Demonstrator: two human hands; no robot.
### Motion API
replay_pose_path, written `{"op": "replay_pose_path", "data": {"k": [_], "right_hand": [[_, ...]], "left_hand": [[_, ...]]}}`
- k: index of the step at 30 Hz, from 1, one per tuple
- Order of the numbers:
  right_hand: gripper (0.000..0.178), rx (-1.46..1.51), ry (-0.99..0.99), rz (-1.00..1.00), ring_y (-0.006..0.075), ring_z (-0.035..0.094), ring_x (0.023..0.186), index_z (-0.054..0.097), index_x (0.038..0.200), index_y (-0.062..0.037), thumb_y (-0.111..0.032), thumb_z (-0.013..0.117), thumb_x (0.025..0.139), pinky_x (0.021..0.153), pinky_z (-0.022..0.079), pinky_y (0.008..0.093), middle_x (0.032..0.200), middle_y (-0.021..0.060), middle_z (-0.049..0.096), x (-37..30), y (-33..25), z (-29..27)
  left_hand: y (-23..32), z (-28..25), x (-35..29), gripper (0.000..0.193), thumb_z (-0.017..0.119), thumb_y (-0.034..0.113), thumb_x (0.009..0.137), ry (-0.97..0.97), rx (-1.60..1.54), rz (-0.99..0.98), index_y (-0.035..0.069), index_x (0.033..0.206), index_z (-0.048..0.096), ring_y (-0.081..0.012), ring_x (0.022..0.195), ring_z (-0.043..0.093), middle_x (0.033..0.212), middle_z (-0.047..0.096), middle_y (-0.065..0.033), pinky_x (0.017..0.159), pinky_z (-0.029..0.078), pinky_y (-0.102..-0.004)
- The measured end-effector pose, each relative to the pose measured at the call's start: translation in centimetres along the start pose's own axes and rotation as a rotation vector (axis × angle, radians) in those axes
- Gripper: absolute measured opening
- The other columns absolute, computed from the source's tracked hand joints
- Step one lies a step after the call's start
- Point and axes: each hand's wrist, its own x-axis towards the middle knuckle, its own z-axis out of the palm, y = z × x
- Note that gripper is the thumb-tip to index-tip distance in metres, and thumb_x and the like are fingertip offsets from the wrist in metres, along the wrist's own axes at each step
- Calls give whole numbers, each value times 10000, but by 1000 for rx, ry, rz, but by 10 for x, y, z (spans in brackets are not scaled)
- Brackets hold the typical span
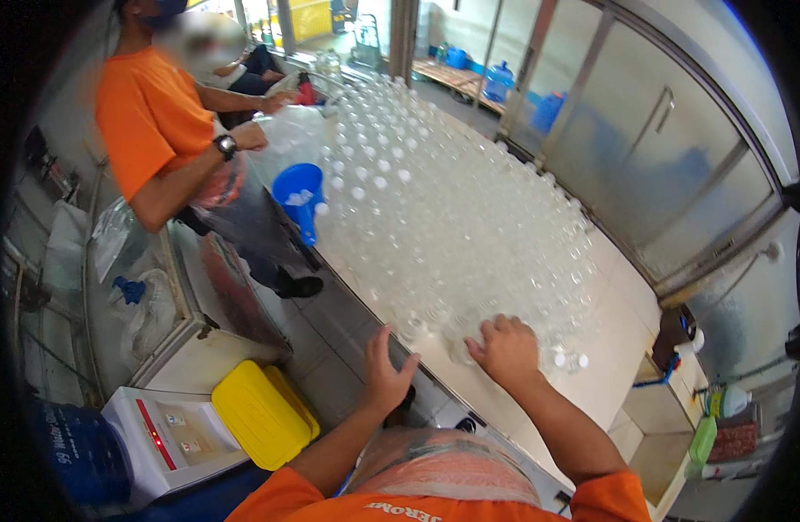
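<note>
Clear bottles (457,209): crowding the tabletop (622,278) toward one o'clock.
Left hand (388,374): we are holding this grip spread, six o'clock.
Right hand (509,352): meeting bottles, four o'clock; its grip we cannot tell.

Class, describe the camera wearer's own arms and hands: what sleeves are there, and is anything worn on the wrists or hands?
The left sleeve and right sleeve are plain, bright orange and short. Both forearms are uncovered. The left hand and right hand are gloveless; no watch shows on either wrist.
</note>
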Motion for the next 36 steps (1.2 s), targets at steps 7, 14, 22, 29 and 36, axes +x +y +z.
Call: {"op": "replay_pose_path", "data": {"k": [7,14,22,29,36], "right_hand": [[198,711,27,189,318,621,794,721,1098,-13,-117,625,960,686,510,394,937,175,613,-42,22,-35],[96,1400,-177,857,66,494,628,737,1054,-17,-39,703,967,571,413,248,912,24,671,-96,0,-47],[326,889,-146,256,198,688,808,725,1164,-5,-7,807,849,683,561,322,1009,119,716,-94,-21,-28],[359,568,-177,-138,379,709,1001,702,1186,-48,-28,709,828,838,597,449,1139,163,709,-91,-18,-25],[323,344,-246,-372,383,671,997,660,1137,16,-28,655,817,849,577,447,1215,191,657,-85,-16,-21]], "left_hand": [[-1,6,41,707,842,251,885,-108,-99,54,-4,1454,508,-441,1307,562,1396,594,-267,1112,445,-494],[0,-11,9,676,812,295,914,-476,-162,144,34,1462,516,-428,1315,571,1414,593,-246,1098,467,-470],[6,24,-25,731,737,428,964,-805,-301,268,6,1509,493,-389,1404,522,1499,542,-245,1163,417,-443],[20,29,-38,677,769,256,956,-742,-316,224,-21,1508,492,-358,1391,548,1501,554,-239,1147,432,-420],[28,25,-40,673,779,201,940,-700,-299,232,-20,1510,496,-329,1313,612,1441,613,-230,1091,475,-413]]}}
